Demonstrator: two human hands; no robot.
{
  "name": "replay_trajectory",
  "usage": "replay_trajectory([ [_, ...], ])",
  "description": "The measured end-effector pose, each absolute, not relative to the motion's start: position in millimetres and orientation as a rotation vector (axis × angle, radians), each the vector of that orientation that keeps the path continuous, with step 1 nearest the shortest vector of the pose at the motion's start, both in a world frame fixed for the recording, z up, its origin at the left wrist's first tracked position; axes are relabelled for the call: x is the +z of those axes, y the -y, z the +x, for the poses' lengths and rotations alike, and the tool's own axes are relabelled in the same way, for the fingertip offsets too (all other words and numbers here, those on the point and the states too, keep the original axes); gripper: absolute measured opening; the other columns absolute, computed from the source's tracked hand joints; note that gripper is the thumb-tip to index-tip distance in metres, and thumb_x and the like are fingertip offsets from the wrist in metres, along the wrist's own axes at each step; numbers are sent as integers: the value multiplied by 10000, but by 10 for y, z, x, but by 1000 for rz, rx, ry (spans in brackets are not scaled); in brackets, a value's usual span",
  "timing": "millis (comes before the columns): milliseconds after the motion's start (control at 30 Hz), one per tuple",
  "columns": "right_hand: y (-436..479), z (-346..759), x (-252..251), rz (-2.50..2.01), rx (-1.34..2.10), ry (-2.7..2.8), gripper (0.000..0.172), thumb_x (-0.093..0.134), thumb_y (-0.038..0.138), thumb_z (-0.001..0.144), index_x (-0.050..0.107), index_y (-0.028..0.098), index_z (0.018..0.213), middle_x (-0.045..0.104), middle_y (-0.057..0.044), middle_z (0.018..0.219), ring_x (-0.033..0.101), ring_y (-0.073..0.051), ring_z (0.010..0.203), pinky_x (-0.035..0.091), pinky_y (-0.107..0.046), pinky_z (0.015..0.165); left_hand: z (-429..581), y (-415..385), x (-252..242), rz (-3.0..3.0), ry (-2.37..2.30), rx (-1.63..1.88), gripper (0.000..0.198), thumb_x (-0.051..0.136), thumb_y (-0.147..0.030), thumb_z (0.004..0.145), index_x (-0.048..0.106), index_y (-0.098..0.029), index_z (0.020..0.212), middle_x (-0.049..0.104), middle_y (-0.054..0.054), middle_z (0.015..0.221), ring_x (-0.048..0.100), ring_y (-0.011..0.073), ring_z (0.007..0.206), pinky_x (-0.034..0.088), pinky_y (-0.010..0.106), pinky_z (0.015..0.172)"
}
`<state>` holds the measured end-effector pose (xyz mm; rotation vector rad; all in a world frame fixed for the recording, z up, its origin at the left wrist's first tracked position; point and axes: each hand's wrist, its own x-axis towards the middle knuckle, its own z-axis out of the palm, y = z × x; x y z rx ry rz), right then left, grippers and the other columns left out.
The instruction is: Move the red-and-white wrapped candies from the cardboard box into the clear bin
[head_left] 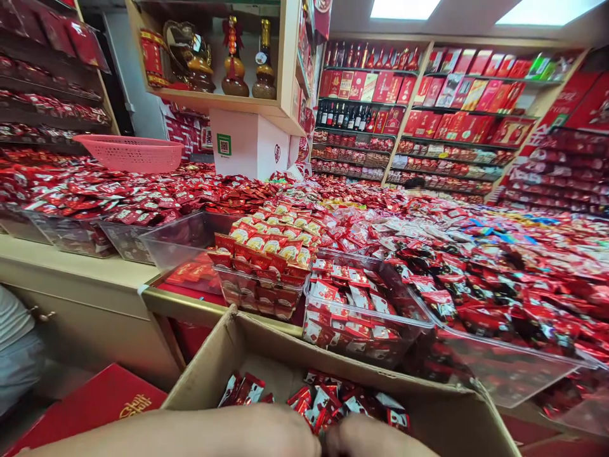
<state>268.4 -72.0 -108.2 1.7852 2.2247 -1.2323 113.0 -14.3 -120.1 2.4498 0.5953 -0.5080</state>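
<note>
A brown cardboard box [380, 374] stands open at the bottom centre, with small red, white and dark wrapped packets [326, 406] lying inside. My left hand [280, 428] reaches in from the lower left, its back over the near packets. Close beside it on the right is my right hand [366, 438], low in the frame. The fingers of both hands are hidden, so what they hold, if anything, cannot be seen. Just beyond the box, a clear bin [354, 317] holds similar red and white packets.
A bin of gold and red packets [261, 285] stands left of centre, and a bin of dark red packets [504, 355] at right. A pink basket [133, 155] rests on the heap. A red box [90, 412] lies lower left, near a person's clothed leg [19, 362].
</note>
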Motion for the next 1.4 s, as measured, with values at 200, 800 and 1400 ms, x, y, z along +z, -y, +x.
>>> replay_trajectory([
  [200, 680, 2902, -724, 2170, -1383, -2549, 185, 454, 291, 797, 484, 150, 681, 461, 37, 599, 375, -82, 566, 314, -197, 513, 1232, 51, -605, 2041, -738, -29, 358, 632, -401, 550, 478, -204, 806, 383, -66, 570, 320, 71, 448, 234, 183, 383],
  [800, 703, 2990, -540, 2428, -2542, -2206, 273, 589, 374, 727, 451, 159, 628, 452, 48, 549, 420, -58, 498, 364, -185, 484, 1269, 52, -359, 1262, -563, 239, 328, 531, -173, 710, 334, -167, 973, 558, -32, 638, 510, 59, 467, 386, 190, 486],
  [1400, 831, 3056, -550, 1596, 536, -3367, 400, 487, 135, 778, 444, 201, 1170, 548, -95, 1148, 522, -192, 1005, 462, -276, 792, 1186, -7, -336, 1242, -461, 430, 285, 440, -382, 799, 349, -209, 1006, 501, -54, 607, 441, 43, 415, 382, 158, 415],
])
